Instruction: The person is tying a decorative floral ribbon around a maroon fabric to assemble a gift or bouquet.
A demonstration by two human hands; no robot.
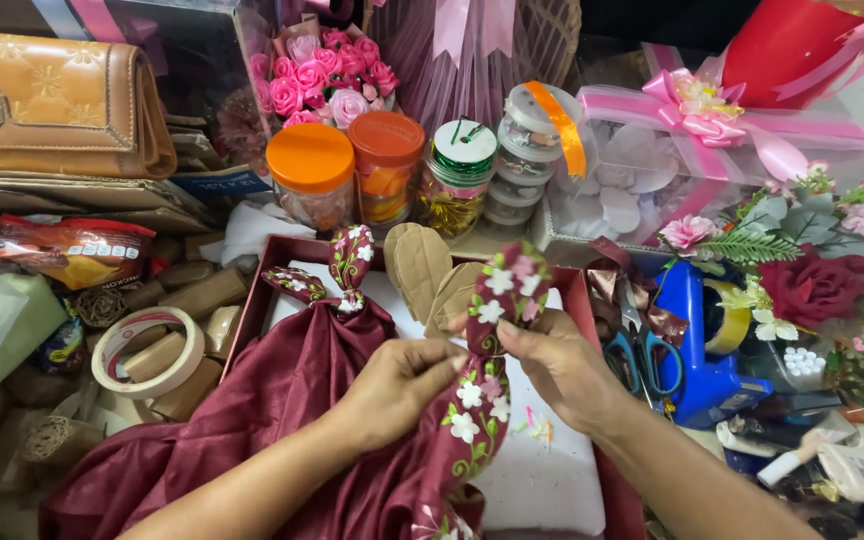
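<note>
Maroon satin cloth (282, 400), embroidered with white and pink flowers: draped over the near left of a shallow maroon gift box (252, 290), one end knotted at the box's far left. Left hand (397, 385): fingers pinched closed on the cloth's embroidered border (487, 385), centre. Right hand (552, 365): fingers closed on the same border, just right, holding its folded tip upright. Right of box: blue tape dispenser (697, 350), scissors (642, 355). Left: masking tape roll (147, 350). Far: two orange-lidded jars (347, 170).
</note>
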